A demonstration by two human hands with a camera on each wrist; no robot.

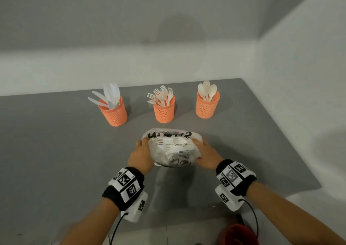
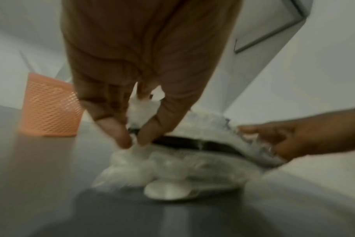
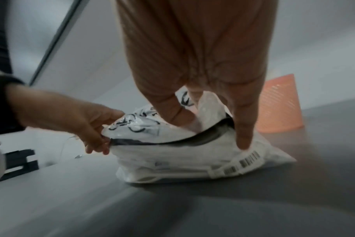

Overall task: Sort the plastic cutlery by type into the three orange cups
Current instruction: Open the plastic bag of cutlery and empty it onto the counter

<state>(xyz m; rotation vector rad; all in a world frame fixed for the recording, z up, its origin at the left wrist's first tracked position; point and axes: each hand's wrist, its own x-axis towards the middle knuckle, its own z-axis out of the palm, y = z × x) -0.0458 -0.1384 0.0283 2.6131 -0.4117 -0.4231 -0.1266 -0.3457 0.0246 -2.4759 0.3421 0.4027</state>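
My left hand (image 1: 140, 156) and right hand (image 1: 206, 155) each pinch an edge of the bag (image 1: 173, 147) on the surface (image 1: 56, 151), cutlery inside, near three cups (image 1: 164, 111).

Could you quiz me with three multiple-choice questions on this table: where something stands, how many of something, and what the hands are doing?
1. Which orange cup holds the forks?
A. left
B. middle
C. right

2. How many orange cups stand on the table?
A. two
B. three
C. four

3. What are the hands doing?
A. resting flat
B. holding a cup
C. gripping the plastic bag

Answers:
1 B, fork tines rise from the middle cup.
2 B, three stand in a row on the table.
3 C, the left hand and right hand each pinch the plastic bag.
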